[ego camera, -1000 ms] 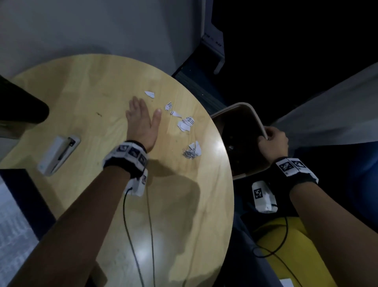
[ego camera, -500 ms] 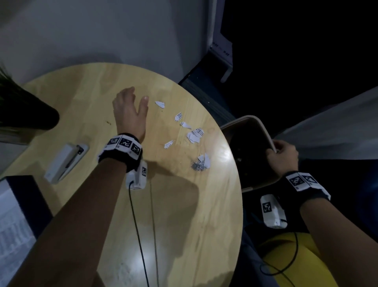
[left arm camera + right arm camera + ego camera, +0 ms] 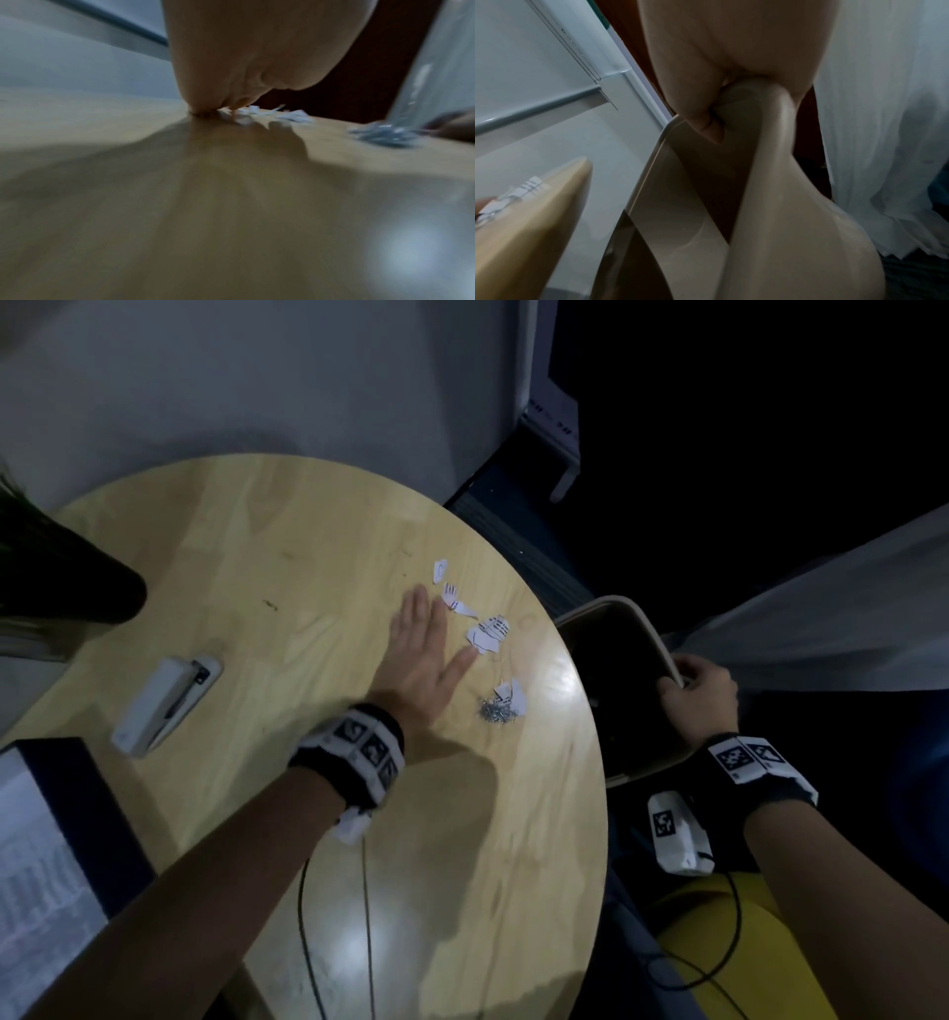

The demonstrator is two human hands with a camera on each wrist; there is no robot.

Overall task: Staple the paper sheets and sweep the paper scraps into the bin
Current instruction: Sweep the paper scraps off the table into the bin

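Head view, from left to right: a dark-framed sheet of printed paper [image 3: 36, 865] lies at the left edge of the round wooden table [image 3: 287, 546], and a white stapler [image 3: 164, 703] lies on the wood just beside it. Near the middle, the left hand [image 3: 423, 654] lies flat on the table with straight fingers and the thumb spread toward the right; it holds nothing. The torn paper scraps [image 3: 488, 631] are scattered just right of its fingertips, one scrap touching or almost touching the fingers. Nearer to the person, a small heap of loose metal staples [image 3: 495, 711] lies with two more scraps, close to the table's right edge. Off that edge, the beige bin [image 3: 642, 765] is tilted with its opening toward the table. The right hand [image 3: 698, 706] grips its rim; in the right wrist view the thumb [image 3: 706, 125] presses inside the rim [image 3: 772, 130] and the other fingers are hidden behind it.
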